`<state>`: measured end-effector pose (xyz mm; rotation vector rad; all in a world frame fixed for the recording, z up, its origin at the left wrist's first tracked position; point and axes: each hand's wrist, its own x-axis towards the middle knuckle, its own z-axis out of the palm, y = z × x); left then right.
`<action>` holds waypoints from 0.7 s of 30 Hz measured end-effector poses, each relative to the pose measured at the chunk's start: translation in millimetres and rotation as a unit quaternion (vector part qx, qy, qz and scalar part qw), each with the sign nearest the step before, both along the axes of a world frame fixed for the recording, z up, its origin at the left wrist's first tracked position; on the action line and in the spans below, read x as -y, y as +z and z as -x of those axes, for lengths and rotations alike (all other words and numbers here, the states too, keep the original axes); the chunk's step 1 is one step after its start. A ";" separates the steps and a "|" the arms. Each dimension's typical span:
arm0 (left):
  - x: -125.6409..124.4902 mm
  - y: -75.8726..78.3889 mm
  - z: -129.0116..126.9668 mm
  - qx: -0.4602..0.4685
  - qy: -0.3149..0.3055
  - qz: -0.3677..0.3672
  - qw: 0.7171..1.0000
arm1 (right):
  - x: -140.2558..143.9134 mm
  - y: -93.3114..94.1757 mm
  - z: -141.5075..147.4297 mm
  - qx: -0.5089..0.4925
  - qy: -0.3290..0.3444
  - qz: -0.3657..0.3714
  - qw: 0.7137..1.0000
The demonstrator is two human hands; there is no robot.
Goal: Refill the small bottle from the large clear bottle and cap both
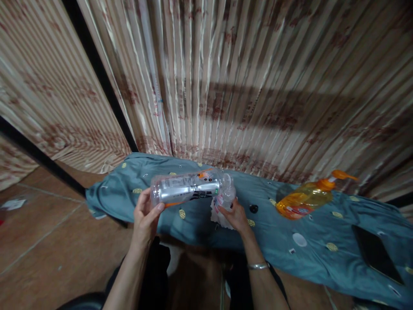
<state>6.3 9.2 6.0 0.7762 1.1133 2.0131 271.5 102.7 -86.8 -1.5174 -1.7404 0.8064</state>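
We count two hands at work over one long surface spread with a blue-green cloth [264,189], and between them one large clear bottle [190,188] lies on its side in the air — base to the left, neck to the right — above the middle of the cloth. Our left hand [145,215] is curled around its base, thumb on the near side. Our right hand [237,215], with one bracelet [258,266] at the wrist, is closed on a small clear container [227,197] just beside the bottle's neck; whether the two touch we cannot tell. One pale sheet [222,219] with a wavy edge shows just below those fingers. To the right we count four more things: one black cap [254,209] near the right hand, one orange pump bottle [305,200] tipped towards the far edge, one white disc [299,240] nearer us, and one dark phone [377,254] slanting close to the near edge. A broad stretch of cloth runs from the left hand to the left end, and another lies between disc and phone, giving room for moving. Along the far edge one striped curtain [226,86] hangs close, while two black poles [100,73] slant down at the left — tiled floor [41,232] beyond that end.
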 end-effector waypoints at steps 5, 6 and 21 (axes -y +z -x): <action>-1.8 -4.2 3.6 -0.025 0.007 0.000 1.000 | 0.0 2.5 1.2 -0.005 0.007 0.001 1.000; -1.9 -4.7 3.8 -0.031 0.011 0.001 0.999 | 0.0 3.3 1.6 -0.003 0.005 0.003 1.000; -8.0 -4.5 2.2 0.007 0.014 0.005 1.000 | -1.8 9.3 4.5 -0.004 -0.005 0.000 1.000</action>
